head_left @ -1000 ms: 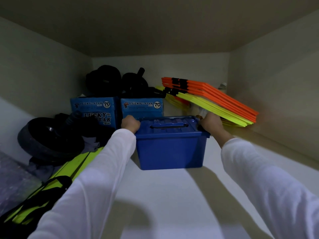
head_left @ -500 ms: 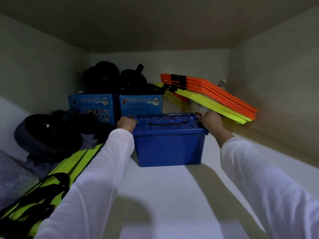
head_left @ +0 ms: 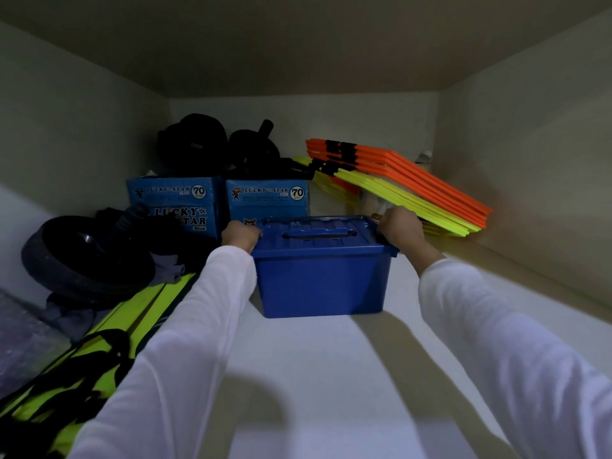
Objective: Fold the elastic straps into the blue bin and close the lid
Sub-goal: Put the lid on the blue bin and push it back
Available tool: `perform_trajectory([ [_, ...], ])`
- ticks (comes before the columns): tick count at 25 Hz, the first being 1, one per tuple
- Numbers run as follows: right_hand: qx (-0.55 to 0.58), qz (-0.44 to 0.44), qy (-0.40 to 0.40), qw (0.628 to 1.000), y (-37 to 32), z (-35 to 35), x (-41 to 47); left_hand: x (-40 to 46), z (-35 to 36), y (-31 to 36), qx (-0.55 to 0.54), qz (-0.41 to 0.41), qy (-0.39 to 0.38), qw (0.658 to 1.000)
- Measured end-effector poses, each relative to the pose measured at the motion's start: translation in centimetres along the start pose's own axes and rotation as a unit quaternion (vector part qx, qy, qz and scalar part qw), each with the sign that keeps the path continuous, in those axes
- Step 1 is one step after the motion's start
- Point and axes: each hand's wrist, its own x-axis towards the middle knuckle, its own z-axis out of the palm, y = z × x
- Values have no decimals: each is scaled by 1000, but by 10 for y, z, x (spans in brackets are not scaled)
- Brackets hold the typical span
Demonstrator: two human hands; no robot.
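Up inside a pale cupboard shelf (head_left: 331, 376) we reach forward with both arms in white sleeves (head_left: 172, 359), and everything else sits toward the back. Along the left edge lies a long neon-yellow bag with black straps (head_left: 99, 352), its far end running under a heap of dark gear: a round black disc (head_left: 79, 256) resting on grey cloth. On the right, a stack of flat orange and yellow hurdles (head_left: 414, 183) leans tilted against the back corner, bound with black bands near its upper end.

Centre stage stands the blue bin (head_left: 321, 279), a lidded plastic tub on the shelf floor, well forward of the wall. Its lid (head_left: 318, 233) lies flat on the rim with a moulded handle across the top, so we cannot see anything inside, and no elastic straps show anywhere on it. Just behind it, touching or nearly so, are two blue cardboard boxes printed "LUCKY STAR" and "70" (head_left: 268, 197), side by side; black ab-wheel-like rollers (head_left: 212, 144) are piled on top of them, so their contents are hidden too.

Our left hand (head_left: 240, 235) is curled over the bin's left rim at the lid edge, fingers wrapped out of sight. Our right hand (head_left: 399, 228) is closed in the same way around the right rim, just in front of the lowest yellow hurdle. Both clasp the bin firmly.
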Motion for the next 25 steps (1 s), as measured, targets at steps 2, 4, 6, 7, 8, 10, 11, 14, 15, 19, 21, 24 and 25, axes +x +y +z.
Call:
perform_trajectory([
  [2, 86, 41, -21, 995, 3, 0, 0, -1, 0, 0, -1, 5, 3, 1000],
  [4, 302, 128, -33, 944, 5, 0, -2, -2, -1, 0, -3, 9, 3, 1000],
  [6, 503, 226, -88, 829, 8, -2, -7, -2, -1, 1, -7, 11, 1, 1000],
  [7, 562, 248, -135, 777, 10, -3, -10, -2, -1, 1, -8, 12, 2, 1000],
  [8, 592, 253, -177, 745, 13, -2, -11, -2, -1, 1, -8, 12, 4, 1000],
  [10, 612, 248, -222, 717, 18, 0, -10, -1, -1, 0, -9, 11, 8, 1000],
  [11, 616, 245, -234, 712, 19, 2, -8, 0, -1, 0, -10, 12, 8, 1000],
  [14, 599, 234, -241, 727, 19, 4, -1, 2, 0, -2, -12, 10, 6, 1000],
  [15, 589, 233, -244, 735, 18, 4, 1, 3, 1, -1, -12, 7, 4, 1000],
  [19, 508, 221, -241, 797, 9, 4, 2, 4, 2, -1, -18, -1, 7, 1000],
  [21, 499, 230, -237, 801, 7, 7, 5, 3, 2, -1, -15, 1, 9, 1000],
  [24, 501, 236, -236, 798, 9, 9, 7, 4, 2, -1, -23, 3, 3, 1000],
  [25, 501, 237, -235, 798, 10, 10, 8, 4, 1, -2, -27, 1, 1, 1000],
])
